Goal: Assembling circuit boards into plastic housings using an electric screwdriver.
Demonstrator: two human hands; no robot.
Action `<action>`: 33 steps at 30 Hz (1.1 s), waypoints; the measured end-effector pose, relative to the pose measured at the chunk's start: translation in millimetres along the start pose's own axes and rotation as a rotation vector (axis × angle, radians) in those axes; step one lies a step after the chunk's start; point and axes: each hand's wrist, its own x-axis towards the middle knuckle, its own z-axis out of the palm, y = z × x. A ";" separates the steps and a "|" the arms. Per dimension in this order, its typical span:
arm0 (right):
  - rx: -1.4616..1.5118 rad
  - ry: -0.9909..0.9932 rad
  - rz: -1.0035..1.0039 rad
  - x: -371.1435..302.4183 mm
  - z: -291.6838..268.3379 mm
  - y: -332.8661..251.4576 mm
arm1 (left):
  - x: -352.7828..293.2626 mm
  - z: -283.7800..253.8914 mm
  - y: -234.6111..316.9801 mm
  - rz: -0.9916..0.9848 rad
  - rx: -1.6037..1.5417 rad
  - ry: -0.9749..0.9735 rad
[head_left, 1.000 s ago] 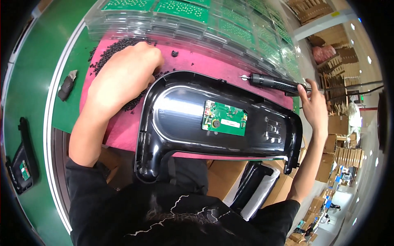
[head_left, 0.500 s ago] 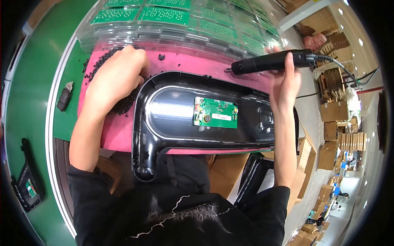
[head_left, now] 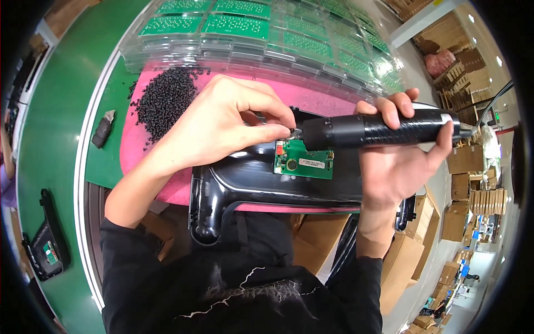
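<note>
My right hand [head_left: 397, 161] is wrapped round a black electric screwdriver [head_left: 347, 132], which lies nearly level with its bit toward the left. Thumb and forefinger of my left hand [head_left: 231, 119] pinch a small dark screw [head_left: 292, 132] right at the bit's tip. Below the two hands is a long black plastic housing [head_left: 239, 186], open side up. Inside it sits a green circuit board [head_left: 317, 171] with a white label and a round black component. My hands and the screwdriver hide the housing's far edge and part of its right end.
A heap of small black screws [head_left: 164, 103] lies on the pink mat [head_left: 133, 136]. Clear stacked trays [head_left: 245, 47] of green boards stand behind. Another black housing [head_left: 47, 247] rests on the green surface at left, near a dark wrapped lump [head_left: 102, 131]. Cardboard boxes [head_left: 403, 267] stand at lower right.
My left hand has left the screw heap and come right to the screwdriver's tip, now pinching a screw. My right hand has brought the screwdriver nearer, over the housing.
</note>
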 end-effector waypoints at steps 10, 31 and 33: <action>-0.169 -0.199 -0.288 -20.5 12.7 -17.3 | 1.1 3.7 14.3 -0.416 -0.463 -0.090; -0.246 -0.250 -0.482 -28.8 11.6 -6.4 | -4.4 14.9 -1.3 -0.250 -0.588 -0.084; -0.256 -0.248 -0.494 -29.4 10.3 -7.5 | -3.6 16.7 -0.1 -0.279 -0.586 -0.084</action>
